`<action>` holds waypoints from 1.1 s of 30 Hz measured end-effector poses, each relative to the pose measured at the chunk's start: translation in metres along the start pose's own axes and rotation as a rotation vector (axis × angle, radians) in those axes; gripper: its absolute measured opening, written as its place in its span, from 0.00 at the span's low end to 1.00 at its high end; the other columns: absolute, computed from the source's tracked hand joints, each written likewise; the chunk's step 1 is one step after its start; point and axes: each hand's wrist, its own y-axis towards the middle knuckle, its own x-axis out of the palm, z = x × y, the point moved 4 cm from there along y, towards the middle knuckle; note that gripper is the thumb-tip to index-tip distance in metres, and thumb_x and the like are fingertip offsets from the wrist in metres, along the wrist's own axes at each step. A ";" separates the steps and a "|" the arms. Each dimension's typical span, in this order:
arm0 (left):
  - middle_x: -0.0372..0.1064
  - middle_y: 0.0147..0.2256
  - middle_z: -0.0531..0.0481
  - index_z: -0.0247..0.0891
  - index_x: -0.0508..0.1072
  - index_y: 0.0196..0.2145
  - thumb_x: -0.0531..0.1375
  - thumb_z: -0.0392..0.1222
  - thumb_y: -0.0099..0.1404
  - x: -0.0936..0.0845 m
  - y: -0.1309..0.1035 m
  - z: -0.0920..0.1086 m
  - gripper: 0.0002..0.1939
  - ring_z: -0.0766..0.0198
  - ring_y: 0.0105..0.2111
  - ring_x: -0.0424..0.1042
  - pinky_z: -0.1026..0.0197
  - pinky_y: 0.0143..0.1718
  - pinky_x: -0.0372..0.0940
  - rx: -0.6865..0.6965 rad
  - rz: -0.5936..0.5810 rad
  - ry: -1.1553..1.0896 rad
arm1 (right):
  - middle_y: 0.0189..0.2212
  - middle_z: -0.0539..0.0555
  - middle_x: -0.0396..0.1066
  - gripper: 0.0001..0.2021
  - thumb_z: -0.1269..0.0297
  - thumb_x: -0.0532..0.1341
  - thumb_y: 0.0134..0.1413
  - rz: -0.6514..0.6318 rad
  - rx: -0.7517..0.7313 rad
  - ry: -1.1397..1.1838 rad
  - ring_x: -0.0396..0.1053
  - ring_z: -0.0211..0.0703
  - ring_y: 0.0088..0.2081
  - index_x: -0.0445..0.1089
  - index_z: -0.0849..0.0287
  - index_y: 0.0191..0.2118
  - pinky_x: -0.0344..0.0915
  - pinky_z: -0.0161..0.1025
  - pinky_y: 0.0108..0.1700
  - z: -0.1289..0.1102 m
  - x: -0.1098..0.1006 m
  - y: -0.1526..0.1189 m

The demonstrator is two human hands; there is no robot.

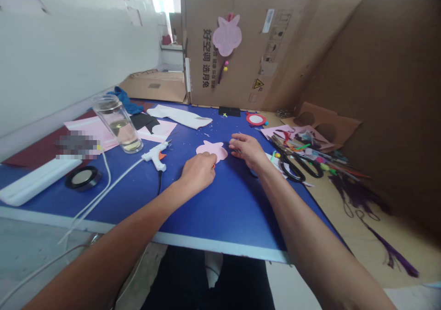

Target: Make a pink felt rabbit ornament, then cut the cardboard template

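Observation:
A pink paper cutout [220, 151] with a wavy outline lies in the middle of the blue table. My left hand [199, 171] is closed at its lower edge, and a small orange-red bit shows by the fingertips; exactly what the fingers grip is hidden. Just right of the cutout, my right hand [247, 150] hovers with its fingers apart and nothing visible in them. To the left of my left hand lies a white glue gun [156, 156] with an orange trigger. Large black-handled scissors [292, 160] rest to the right of my right hand.
A glass of liquid [120, 128], a roll of tape [83, 177] and pink paper sit at left. Cardboard [255, 80] stands behind, bearing another pink cutout [227, 36]. Craft scraps and purple tassels [358, 195] lie at right. White cables cross the left front edge.

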 end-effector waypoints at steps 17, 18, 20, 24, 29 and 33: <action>0.74 0.26 0.49 0.38 0.77 0.29 0.68 0.34 0.54 -0.053 0.056 -0.023 0.04 0.66 0.24 0.69 0.64 0.28 0.65 -0.249 0.127 -1.120 | 0.55 0.56 0.80 0.24 0.71 0.75 0.49 -0.217 -0.613 -0.454 0.75 0.50 0.56 0.83 0.51 0.54 0.67 0.50 0.65 -0.019 0.006 -0.013; 0.74 0.26 0.49 0.38 0.77 0.29 0.69 0.34 0.54 -0.057 0.058 -0.021 0.04 0.66 0.25 0.69 0.64 0.28 0.65 -0.244 0.093 -1.152 | 0.52 0.55 0.81 0.20 0.71 0.74 0.50 -0.194 -0.630 -0.454 0.76 0.50 0.55 0.83 0.51 0.51 0.67 0.49 0.64 -0.019 0.006 -0.012; 0.74 0.26 0.48 0.38 0.77 0.29 0.70 0.35 0.54 -0.065 0.059 -0.018 0.06 0.66 0.25 0.69 0.64 0.27 0.64 -0.232 0.024 -1.213 | 0.45 0.52 0.82 0.10 0.69 0.72 0.53 -0.151 -0.633 -0.429 0.76 0.48 0.50 0.83 0.52 0.42 0.69 0.46 0.59 -0.020 0.004 -0.009; 0.73 0.28 0.47 0.36 0.78 0.31 0.70 0.35 0.56 -0.074 0.066 -0.018 0.05 0.67 0.25 0.68 0.64 0.27 0.64 -0.235 -0.037 -1.355 | 0.31 0.50 0.78 0.06 0.59 0.71 0.56 -0.176 -0.514 -0.282 0.73 0.44 0.35 0.78 0.53 0.33 0.69 0.40 0.42 -0.024 -0.001 -0.008; 0.75 0.30 0.46 0.39 0.77 0.33 0.69 0.39 0.60 -0.050 0.084 -0.037 0.05 0.64 0.27 0.70 0.60 0.32 0.69 -0.450 0.200 -1.566 | 0.28 0.49 0.76 0.11 0.55 0.73 0.49 -0.150 -0.399 -0.138 0.69 0.41 0.30 0.76 0.54 0.33 0.66 0.38 0.35 -0.035 -0.010 -0.011; 0.75 0.32 0.48 0.41 0.73 0.35 0.69 0.48 0.65 -0.012 0.090 -0.038 0.11 0.63 0.29 0.74 0.61 0.34 0.70 -0.667 0.308 -1.547 | 0.28 0.49 0.76 0.12 0.54 0.74 0.47 -0.099 -0.320 -0.122 0.68 0.40 0.29 0.77 0.55 0.33 0.64 0.38 0.33 -0.040 -0.022 -0.010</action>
